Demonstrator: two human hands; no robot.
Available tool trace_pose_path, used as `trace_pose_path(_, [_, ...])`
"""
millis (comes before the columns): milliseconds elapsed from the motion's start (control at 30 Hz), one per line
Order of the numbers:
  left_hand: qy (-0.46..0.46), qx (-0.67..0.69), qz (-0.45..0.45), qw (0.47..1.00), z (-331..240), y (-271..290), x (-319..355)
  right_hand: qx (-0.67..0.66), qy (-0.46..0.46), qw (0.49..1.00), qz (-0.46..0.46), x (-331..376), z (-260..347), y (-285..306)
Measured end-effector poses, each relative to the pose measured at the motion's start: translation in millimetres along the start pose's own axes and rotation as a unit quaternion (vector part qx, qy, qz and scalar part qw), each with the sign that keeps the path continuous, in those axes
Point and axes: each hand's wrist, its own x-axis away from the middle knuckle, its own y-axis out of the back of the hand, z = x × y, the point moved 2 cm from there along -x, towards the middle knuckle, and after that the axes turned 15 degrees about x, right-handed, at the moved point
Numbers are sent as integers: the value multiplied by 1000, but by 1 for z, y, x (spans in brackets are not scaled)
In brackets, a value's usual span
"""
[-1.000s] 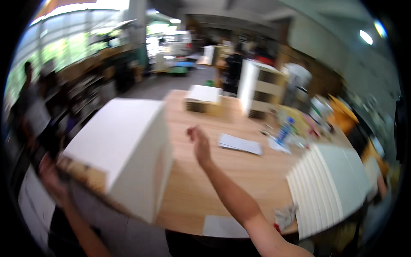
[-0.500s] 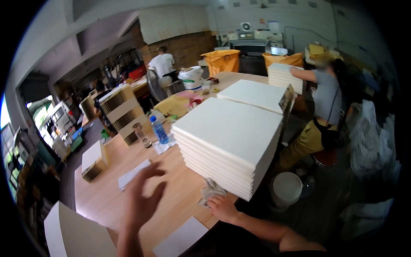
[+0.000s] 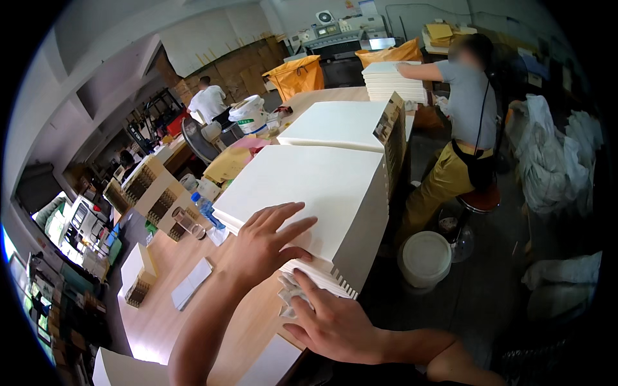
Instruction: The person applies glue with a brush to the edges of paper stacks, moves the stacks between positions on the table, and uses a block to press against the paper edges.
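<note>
On the far left of the wooden table [image 3: 161, 315] we see small open-ended white boxes [image 3: 137, 278] with ribbed dark edges, and a loose white sheet [image 3: 191, 282] lying flat near them. Just right of that stand a clear plastic bottle [image 3: 207, 211] with a blue cap and more ribbed boxes stacked behind it.

At centre, our left hand [image 3: 267, 241] rests palm down on the top of the near stack of white sheets [image 3: 322, 186], fingers spread and loose, gripping nothing. The stack sits at the table's near right edge, its corner towards us. Our right hand [image 3: 331, 321] sits at the stack's lower corner, fingers curled under the bottom layers and touching a crumpled bit of white paper [image 3: 288, 297] there; whether it pinches a sheet we cannot tell.

Behind stands a second white stack [image 3: 341, 122], with a dark printed panel on its side. Further right, a white bucket [image 3: 425, 258] sits on the floor, and a person in a grey shirt [image 3: 467, 83] reaches to a far pile of sheets [image 3: 393, 80].
</note>
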Motion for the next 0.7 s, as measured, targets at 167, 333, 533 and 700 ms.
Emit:
trace_pose_path(167, [-208, -142, -2, 968, -9, -1, 5, 87, -19, 995, 40, 2, -10, -1])
trace_pose_path(333, [-233, -160, -28, 959, -12, 0, 0, 64, -27, 997, 38, 2, -9, -1])
trace_pose_path(533, [-52, -46, -133, 989, -12, -20, -10, 86, -34, 995, 30, 5, -12, -3])
trace_pose_path(700, [-27, -48, -97, 994, -2, -17, -9, 94, -33, 994, 46, 3, -9, -2])
